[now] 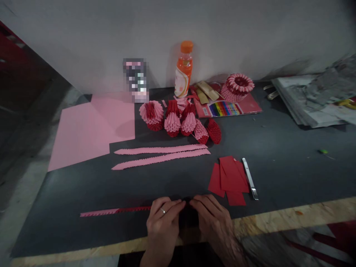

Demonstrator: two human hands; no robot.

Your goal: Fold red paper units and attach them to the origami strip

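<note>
Near the front edge of the table, my left hand [165,217], with a ring on one finger, is closed over the right end of a narrow strip of folded paper [116,210]. The strip is pink at its far left and red towards my hand. My right hand [213,215] is close beside it, fingers bent and pressed together. The fingertips of both hands nearly meet, and what lies between them is hidden. Several red paper pieces [232,174] lie in a loose pile just beyond my right hand. A silver craft knife [250,178] rests beside them.
Two pink folded strips [161,159] lie mid-table. Behind them are several red and pink folded-paper shapes [172,122], an orange drink bottle [183,70] and a round paper piece [238,86]. Pink sheets [83,129] lie left; a newspaper stack [300,100] sits right.
</note>
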